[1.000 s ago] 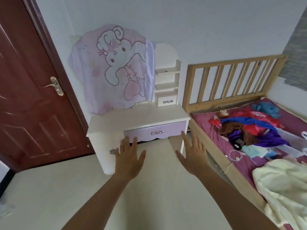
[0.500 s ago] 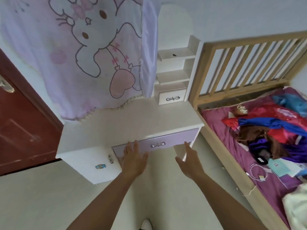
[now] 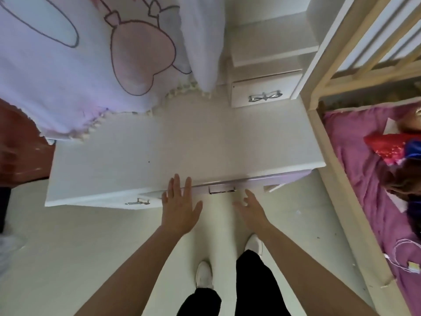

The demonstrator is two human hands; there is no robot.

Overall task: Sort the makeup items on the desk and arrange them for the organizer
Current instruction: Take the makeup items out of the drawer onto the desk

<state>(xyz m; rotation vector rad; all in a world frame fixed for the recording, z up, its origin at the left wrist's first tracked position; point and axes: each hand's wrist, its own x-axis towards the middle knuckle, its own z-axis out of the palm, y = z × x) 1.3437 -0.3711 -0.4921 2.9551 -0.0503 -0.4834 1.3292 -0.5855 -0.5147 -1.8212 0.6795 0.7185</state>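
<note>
White shoes [image 3: 204,273] planted on the floor. Left hand [image 3: 181,208] reaches flat, fingers spread, to the desk [image 3: 182,144] front edge. Right hand [image 3: 249,208] hangs loose, holding nothing, under the lavender drawer [image 3: 273,179]. The desk stands straight ahead, pink cloth [image 3: 91,71] draped behind.

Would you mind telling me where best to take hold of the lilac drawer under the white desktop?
Grip the silver handle at the middle of the lilac drawer front, coming from the front; the panel is otherwise flat. The right hand is nearest.
</note>
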